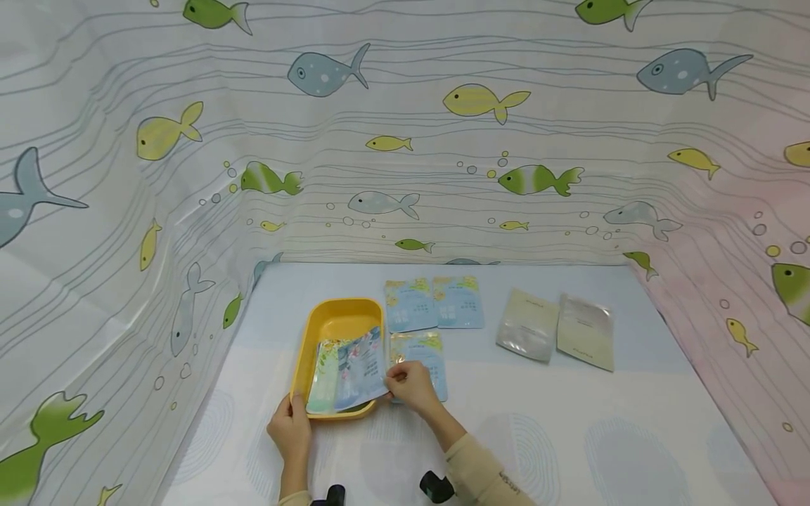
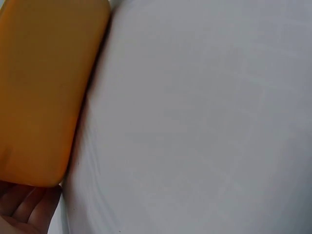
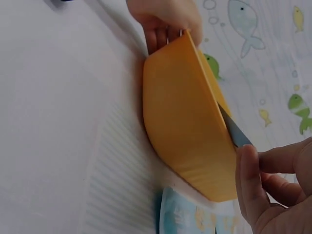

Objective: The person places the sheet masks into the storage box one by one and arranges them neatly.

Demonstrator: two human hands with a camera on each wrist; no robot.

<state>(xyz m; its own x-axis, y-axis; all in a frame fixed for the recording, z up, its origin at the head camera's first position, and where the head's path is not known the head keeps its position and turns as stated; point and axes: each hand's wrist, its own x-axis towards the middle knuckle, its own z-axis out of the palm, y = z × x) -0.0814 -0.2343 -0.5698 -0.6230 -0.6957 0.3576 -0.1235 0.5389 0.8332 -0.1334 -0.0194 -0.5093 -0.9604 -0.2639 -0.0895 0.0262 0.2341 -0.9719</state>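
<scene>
At the near left corner of a yellow plastic basket [image 1: 342, 309], my left hand [image 1: 291, 425] grips the rim, thumb on top and fingers beneath. My right hand [image 1: 411, 385] pinches the lower right corner of a blue floral sachet [image 1: 362, 369] between thumb and fingers. That sachet leans over the basket's right rim and overlaps a green floral sachet [image 1: 324, 383] inside. In the right wrist view the pinched corner [image 3: 234, 127] sticks out past the basket's edge. A light blue sachet [image 1: 418, 346] lies flat under my right hand, partly hidden by it.
Two more light blue sachets [image 1: 410, 306] [image 1: 458, 302] lie side by side behind, right of the basket. Farther right lie two beige and silver sachets [image 1: 530, 325] [image 1: 586, 332]. A fish-print curtain [image 1: 405, 169] encloses the table [image 1: 569, 436] at the back and sides.
</scene>
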